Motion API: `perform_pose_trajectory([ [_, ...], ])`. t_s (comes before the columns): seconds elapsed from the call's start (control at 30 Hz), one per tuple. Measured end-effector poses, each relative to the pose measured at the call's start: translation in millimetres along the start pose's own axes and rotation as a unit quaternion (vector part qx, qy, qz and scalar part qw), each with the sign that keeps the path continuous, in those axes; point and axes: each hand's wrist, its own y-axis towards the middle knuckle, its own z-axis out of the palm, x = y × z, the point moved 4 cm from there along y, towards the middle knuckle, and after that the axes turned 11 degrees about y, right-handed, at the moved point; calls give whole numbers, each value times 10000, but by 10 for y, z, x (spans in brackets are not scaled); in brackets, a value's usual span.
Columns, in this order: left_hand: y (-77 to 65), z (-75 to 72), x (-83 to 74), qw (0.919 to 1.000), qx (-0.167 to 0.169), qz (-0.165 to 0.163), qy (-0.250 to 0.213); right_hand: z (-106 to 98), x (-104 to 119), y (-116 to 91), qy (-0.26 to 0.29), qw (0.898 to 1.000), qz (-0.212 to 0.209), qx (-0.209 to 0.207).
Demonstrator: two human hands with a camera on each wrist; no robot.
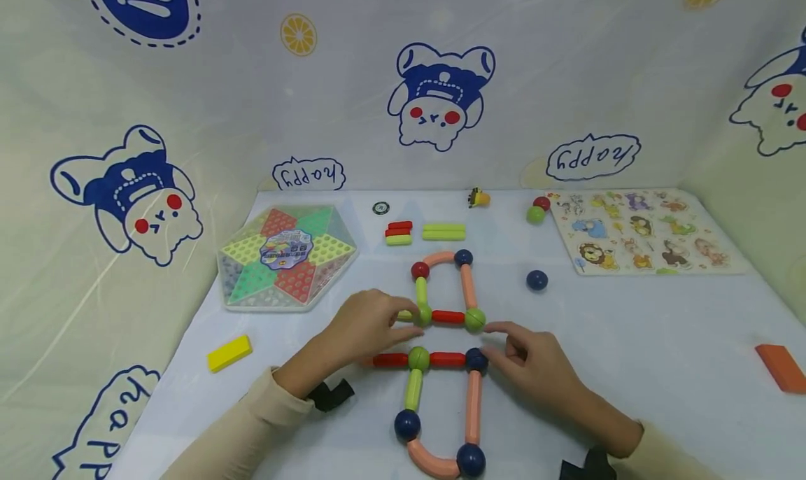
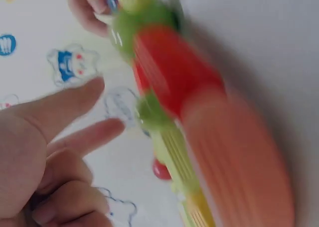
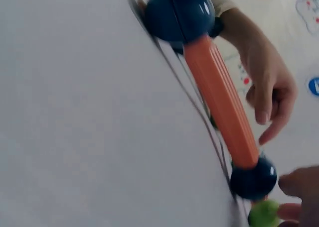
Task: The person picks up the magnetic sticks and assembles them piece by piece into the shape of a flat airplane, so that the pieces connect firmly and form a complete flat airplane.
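Observation:
Two loops of magnetic rods and balls lie on the white table, one behind the other. My left hand is at their left, index fingertip at the green ball of the far loop, thumb lower and apart; the left wrist view shows no piece between them. My right hand is at their right, index fingertip beside the other green ball and thumb beside the dark blue ball of the near loop. Red rods join balls along the facing sides. Part of a left-hand rod hides behind my left hand.
A clear-lidded hexagonal game box stands at the back left, an animal picture board at the back right. Spare short rods and a loose blue ball lie beyond the loops. Yellow and orange blocks lie at the sides.

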Motion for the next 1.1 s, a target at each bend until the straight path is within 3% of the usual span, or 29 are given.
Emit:
perform_pose_trajectory([
  [0.1,101,-7,85,9990,-214,-132,378,-63,-29,107,-201,9992,15,-338],
  [0.27,211,121,117,9967,88,-29,812,-32,-75,252,-363,9990,37,-267],
  [0.37,229,149,138,9954,61,-89,954,8,-85,316,-397,9989,-4,-232],
  [0.47,238,151,191,9944,-84,-201,1034,32,-89,382,-413,9988,-66,-267],
  [0.67,219,105,325,9964,-184,-325,767,59,-80,473,-471,9985,-170,-239],
  [0.77,120,12,408,9981,-184,-268,532,31,-81,430,-491,9986,-93,-177],
  [0.9,-173,-111,492,9999,122,-13,-24,-42,-65,261,-282,9995,-44,159],
  [1.0,-417,-107,481,9982,444,275,-302,-52,-43,141,-80,9977,-71,674],
  [1.1,-566,-37,442,9973,487,510,-222,-11,-19,91,16,9935,19,1139],
])
